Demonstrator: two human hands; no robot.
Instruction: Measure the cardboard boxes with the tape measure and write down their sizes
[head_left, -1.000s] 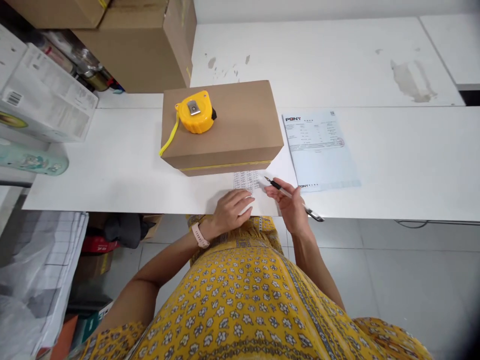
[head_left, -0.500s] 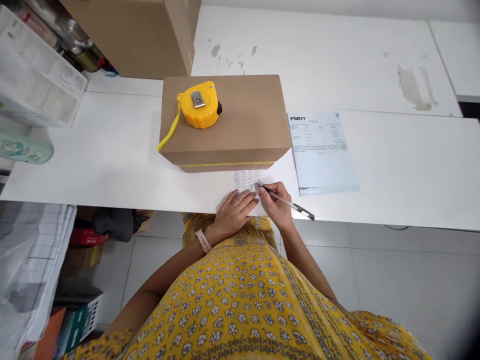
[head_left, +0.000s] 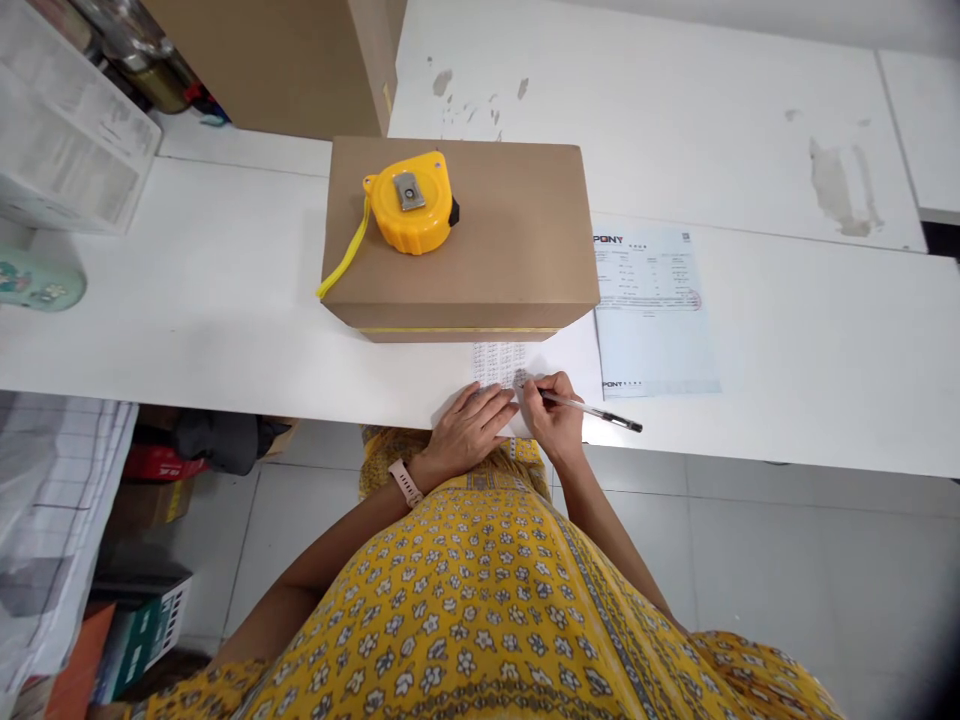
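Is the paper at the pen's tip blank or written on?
Written on: the paper shows rows of dark marks between the box and left hand.

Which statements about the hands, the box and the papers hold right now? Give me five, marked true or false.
1. The yellow tape measure lies on top of the cardboard box. True.
2. The right hand holds a pen. True.
3. The left hand grips the tape measure. False: its fingers lie over the lower part of the sheet with rows of writing.
4. The pale blue printed sheet is to the right of the box. True.
5. The left wrist has nothing on it. False: it wears a light pink band.
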